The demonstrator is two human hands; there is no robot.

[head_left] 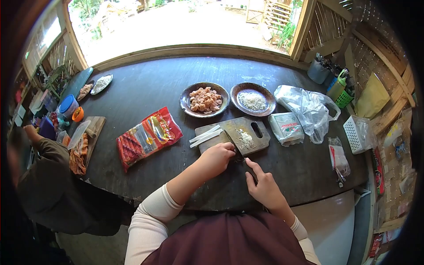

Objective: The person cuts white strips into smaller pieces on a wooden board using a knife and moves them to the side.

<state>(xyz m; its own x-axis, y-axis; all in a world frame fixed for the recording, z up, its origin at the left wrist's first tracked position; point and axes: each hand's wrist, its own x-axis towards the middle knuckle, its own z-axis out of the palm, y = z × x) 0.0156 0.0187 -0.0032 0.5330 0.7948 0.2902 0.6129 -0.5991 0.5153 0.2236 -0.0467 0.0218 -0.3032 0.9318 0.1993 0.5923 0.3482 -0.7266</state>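
Cutting board [260,126]: close to tabletop [145,88] near edge, with bare surface to its right.
Left hand [216,158]: grip curled tight around knife [233,143], blade on board.
Right hand [266,187]: loosely open, forefinger extended toward knife, holding nothing.

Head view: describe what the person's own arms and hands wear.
Both arms wear cream long sleeves. The left sleeve ends near the elbow, and the right sleeve reaches the wrist. The left hand and right hand are bare, with no gloves. No ring or watch shows.
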